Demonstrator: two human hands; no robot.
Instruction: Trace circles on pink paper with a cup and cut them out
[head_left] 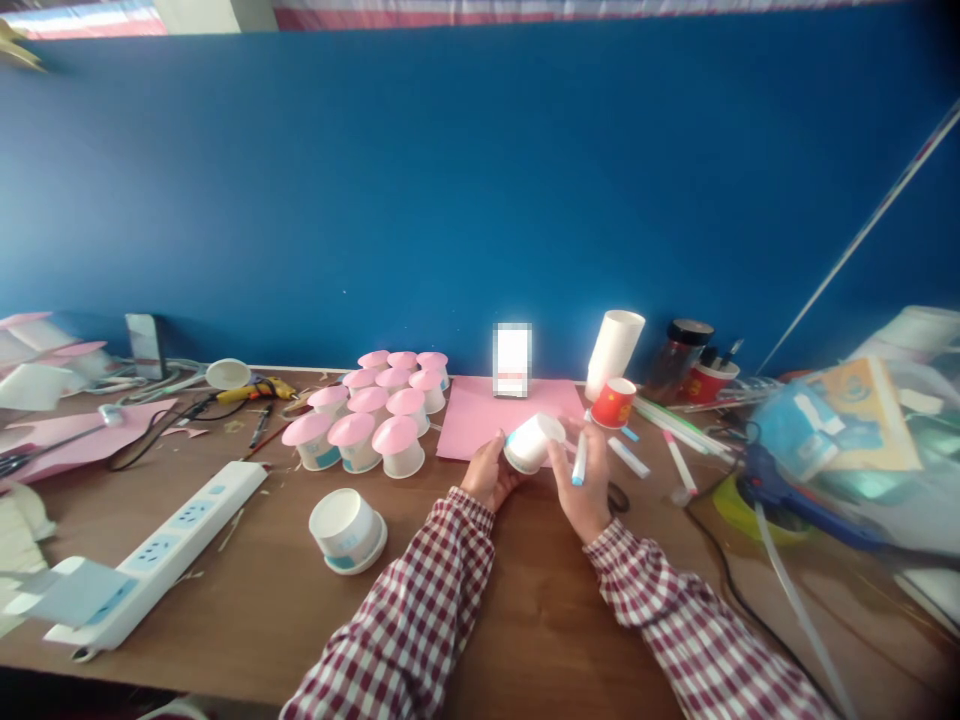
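A white paper cup [531,445] lies tilted between my hands, over the near edge of the pink paper sheet [472,415]. My left hand [489,474] is closed round its lower left side. In my right hand [589,482] is a white marker with a light blue end [580,460], held between the fingers; the fingertips are at the cup's right side. Several white cups with pink cone tops [367,402] stand in rows to the left. Nearer to me, an upturned white paper cup [343,520] rests with its rim at the lower right.
A white power strip [165,550] lies at the left. Behind my right hand stand a red paper cup [615,403] and a leaning stack of white cups [616,345]. A blue glue gun [810,510], its cord and plastic bags crowd the right. A blue panel [480,180] rises behind.
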